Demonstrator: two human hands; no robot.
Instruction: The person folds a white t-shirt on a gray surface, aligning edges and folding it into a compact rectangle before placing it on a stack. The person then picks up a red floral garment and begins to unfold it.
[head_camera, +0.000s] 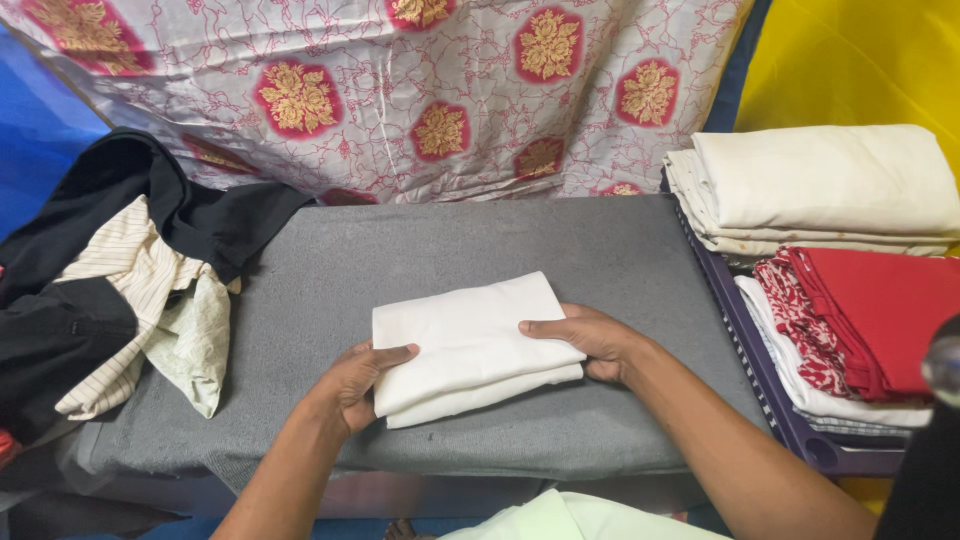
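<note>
Head view: purple crate (760, 375) on the right holds folded red cloth (880, 310) and cream stacks (820, 185). My left hand (360, 380) and right hand (590, 340) clamp the folded white cloth (465, 340), soft and rectangular, mid-bench (420, 250) on grey felt. Rumpled striped and black clothes (120, 290) lie left.

Head view, steeply down, close over hands (480, 365)

Even, bright light; soft shadows; sharp focus throughout.
</note>
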